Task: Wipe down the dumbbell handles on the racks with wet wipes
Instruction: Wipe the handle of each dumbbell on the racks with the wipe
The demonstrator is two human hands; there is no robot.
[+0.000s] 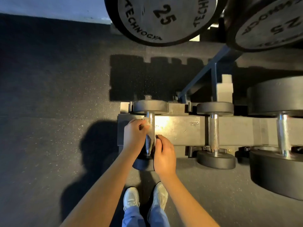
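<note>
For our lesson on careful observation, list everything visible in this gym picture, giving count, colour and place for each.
Lower dumbbells: three, black ends, silver knurled handles, across the lower rail; rightmost is larger.
Upper dumbbells: two, black ends marked 25, top of picture.
Rack: one, grey metal with a dark blue strut, centre right.
Wet wipe: one, pale, blurred, against the leftmost handle.
Floor: dark speckled, with shadows on it.
Shoes: two, white, bottom centre.
Trousers: blue, bottom edge.
Left hand: one, pinches the wipe at the leftmost handle.
Right hand: one, fingers curled beside that handle's near end; grip unclear.
</note>
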